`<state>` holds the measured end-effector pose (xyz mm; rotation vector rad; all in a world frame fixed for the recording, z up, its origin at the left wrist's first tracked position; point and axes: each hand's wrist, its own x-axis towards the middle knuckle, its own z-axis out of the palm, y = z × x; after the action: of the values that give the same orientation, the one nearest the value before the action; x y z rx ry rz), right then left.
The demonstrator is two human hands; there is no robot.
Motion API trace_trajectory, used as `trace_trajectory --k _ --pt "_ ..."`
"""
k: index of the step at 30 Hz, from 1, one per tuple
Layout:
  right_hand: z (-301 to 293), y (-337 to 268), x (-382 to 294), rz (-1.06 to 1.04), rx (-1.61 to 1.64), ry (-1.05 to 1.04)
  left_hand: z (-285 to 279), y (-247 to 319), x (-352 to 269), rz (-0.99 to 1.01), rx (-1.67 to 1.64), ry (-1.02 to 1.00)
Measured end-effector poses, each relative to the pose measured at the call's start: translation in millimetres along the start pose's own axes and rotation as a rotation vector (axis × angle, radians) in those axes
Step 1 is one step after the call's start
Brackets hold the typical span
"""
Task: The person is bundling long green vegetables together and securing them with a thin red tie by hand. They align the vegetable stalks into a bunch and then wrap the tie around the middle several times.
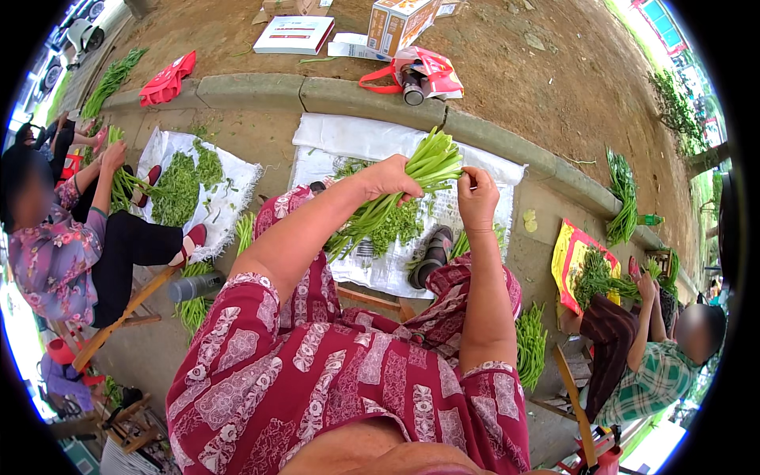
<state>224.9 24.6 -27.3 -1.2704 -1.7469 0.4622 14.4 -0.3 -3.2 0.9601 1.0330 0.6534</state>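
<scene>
My left hand [393, 179] is closed around a bundle of long green vegetable stalks [436, 160], held at a slant with the pale stem ends up and to the right. At the right edge of those ends is my right hand [478, 193], its thumb and fingertips pinched together; whether a stalk is between them cannot be told. Beneath both hands lies a white woven plastic sheet [356, 133], bearing a heap of torn green leaves [395, 228]. My shoe [436, 252] rests on the sheet's right part.
More stalk bundles [530, 347] lie on the ground at both sides. A grey bottle [195, 286] lies at my left. Beyond the sheet run a stone kerb [368, 104] and a red bag with a dark flask [412, 89]. Seated people handle greens to the left [65, 237] and right [653, 368].
</scene>
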Motion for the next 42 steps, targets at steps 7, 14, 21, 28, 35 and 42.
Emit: trace_trajectory --k 7,14,21,28,35,42 --pt "-7.5 10.2 0.9 0.203 0.18 -0.049 1.0 -0.6 -0.9 0.042 0.04 -0.052" --pt "-27.2 -1.9 5.1 0.38 0.325 -0.344 -1.5 -5.1 -4.9 0.082 0.151 -0.065" --pt "-29.8 5.8 5.8 0.271 0.24 -0.386 -0.5 -3.9 -5.4 0.09 0.177 -0.093" --pt "-40.0 -13.9 10.0 0.485 0.506 -0.327 -3.0 4.9 -9.3 0.052 0.049 -0.128" --pt "-58.6 -16.2 12.3 0.514 0.664 -0.466 -6.5 11.1 -17.0 0.006 -0.063 -0.227" --pt "-106.7 8.6 29.5 0.5 1.249 -0.056 -19.7 5.4 -20.4 0.021 -0.113 -0.253"
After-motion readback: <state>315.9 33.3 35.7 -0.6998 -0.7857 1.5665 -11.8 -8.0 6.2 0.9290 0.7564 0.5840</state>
